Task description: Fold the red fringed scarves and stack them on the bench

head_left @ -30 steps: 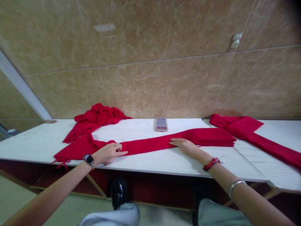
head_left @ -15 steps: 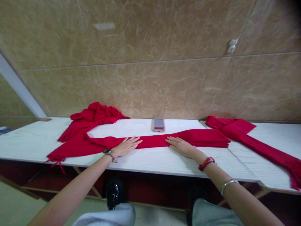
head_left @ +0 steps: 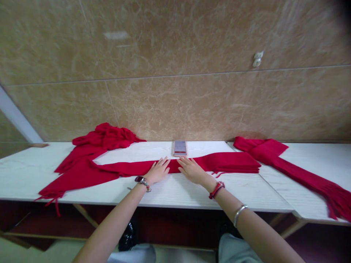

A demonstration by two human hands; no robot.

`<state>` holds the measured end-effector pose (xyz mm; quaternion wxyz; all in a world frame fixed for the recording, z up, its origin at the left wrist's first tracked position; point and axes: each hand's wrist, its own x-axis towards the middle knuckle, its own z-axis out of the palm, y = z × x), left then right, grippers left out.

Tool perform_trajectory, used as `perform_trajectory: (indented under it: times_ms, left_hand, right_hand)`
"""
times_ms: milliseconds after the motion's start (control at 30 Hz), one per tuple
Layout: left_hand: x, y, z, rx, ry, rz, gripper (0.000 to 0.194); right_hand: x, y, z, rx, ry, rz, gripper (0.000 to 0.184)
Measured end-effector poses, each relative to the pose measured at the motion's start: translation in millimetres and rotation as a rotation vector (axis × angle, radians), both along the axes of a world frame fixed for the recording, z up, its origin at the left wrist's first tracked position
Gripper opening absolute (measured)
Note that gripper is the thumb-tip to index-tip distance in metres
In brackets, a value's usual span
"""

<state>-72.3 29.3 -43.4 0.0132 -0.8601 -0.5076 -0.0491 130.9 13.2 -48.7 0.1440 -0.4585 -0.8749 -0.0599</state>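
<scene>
A long red scarf [head_left: 131, 168] lies across the white tabletop, narrowed into a strip in the middle. Its right part is folded into a layered stack, while the left part spreads wider and its fringe hangs over the front edge. On the middle of the strip my left hand [head_left: 157, 171] rests flat, fingers spread. Close beside it, my right hand [head_left: 192, 170] also lies flat on the cloth with fingers stretched out. Neither hand grips the fabric.
A phone [head_left: 180, 148] lies behind the scarf near the wall. At the back left is a crumpled red cloth [head_left: 106, 137]. Another red scarf [head_left: 298, 176] with fringe stretches over the right tabletop [head_left: 315, 157]. A small white fixture [head_left: 257, 59] sits on the marbled wall [head_left: 164, 102].
My left hand has slid right along the strip, its fingers spreading out flat. My right hand has shifted left, so the two hands are now close together. The view has turned slightly.
</scene>
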Motion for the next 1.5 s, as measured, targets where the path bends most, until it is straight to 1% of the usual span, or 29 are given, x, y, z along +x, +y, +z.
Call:
perform_trajectory:
  times_ms: [67, 133, 233, 333, 433, 567, 700, 800, 867, 933, 1000, 1033, 1100, 1200, 1300, 1367, 1500]
  left_hand:
    - [3.3, -0.1, -4.0, -0.042, 0.038, 0.018, 0.049]
    - [2.7, -0.1, -4.3, -0.075, 0.067, 0.020, 0.049]
    - [0.7, -0.4, -0.9, -0.105, 0.078, 0.012, 0.049]
    - [1.3, -0.9, 2.9, -0.120, 0.072, 0.013, 0.050]
    - [3.3, 0.5, 5.0, -0.171, 0.063, 0.036, 0.051]
    - [4.0, 5.8, 4.0, -0.226, 0.056, 0.036, 0.051]
    - [3.2, 8.5, 4.9, -0.245, 0.046, 0.001, 0.057]
    - [6.5, 7.2, 12.0, -0.197, 0.051, -0.039, 0.065]
    - [12.3, 6.1, 18.7, -0.121, 0.046, -0.133, 0.057]
    - [20.5, 5.2, 24.1, -0.059, 0.033, -0.263, 0.046]
    - [29.7, 4.8, 26.4, -0.038, 0.019, -0.368, 0.043]
    - [34.2, 4.8, 26.2, -0.035, 0.012, -0.395, 0.042]
    - [42.9, 5.5, 23.0, -0.019, -0.007, -0.409, 0.041]
    - [54.9, 8.9, 13.9, 0.018, -0.023, -0.390, 0.039]
    - [66.3, 13.8, 5.9, 0.044, -0.022, -0.428, 0.040]
    - [72.6, 15.8, 4.5, 0.062, -0.019, -0.453, 0.044]
    - [79.4, 13.4, 9.1, 0.076, 0.011, -0.450, 0.056]
  right_hand:
    - [-15.4, -1.1, -1.9, -0.028, 0.007, 0.001, 0.048]
    - [-23.8, -0.7, -5.3, -0.065, -0.009, 0.005, 0.049]
    - [-22.3, 1.1, -8.7, -0.095, -0.051, 0.005, 0.048]
    - [-5.8, 2.1, -9.5, -0.091, -0.087, -0.038, 0.047]
    - [20.8, 2.0, -10.5, -0.064, -0.126, -0.088, 0.045]
    - [54.2, 3.0, -13.9, -0.034, -0.170, -0.137, 0.044]
    - [68.8, 6.9, -11.7, -0.024, -0.172, -0.148, 0.041]
    - [76.8, 10.9, -0.9, -0.074, -0.162, -0.138, 0.044]
    - [84.8, 12.5, 7.9, -0.119, -0.176, -0.116, 0.048]
    - [93.2, 11.8, 14.0, -0.142, -0.214, -0.100, 0.054]
    - [99.0, 8.4, 15.4, -0.135, -0.253, -0.092, 0.059]
    - [100.4, 6.0, 14.7, -0.120, -0.265, -0.085, 0.060]
    - [101.1, 0.9, 11.5, -0.072, -0.281, -0.063, 0.055]
    - [101.3, -4.4, 6.6, 0.009, -0.296, -0.037, 0.048]
    - [104.3, -4.9, 2.9, 0.070, -0.280, -0.052, 0.047]
    - [106.7, -3.8, 0.3, 0.103, -0.258, -0.073, 0.049]
    - [107.1, -2.5, -4.8, 0.136, -0.250, -0.077, 0.049]
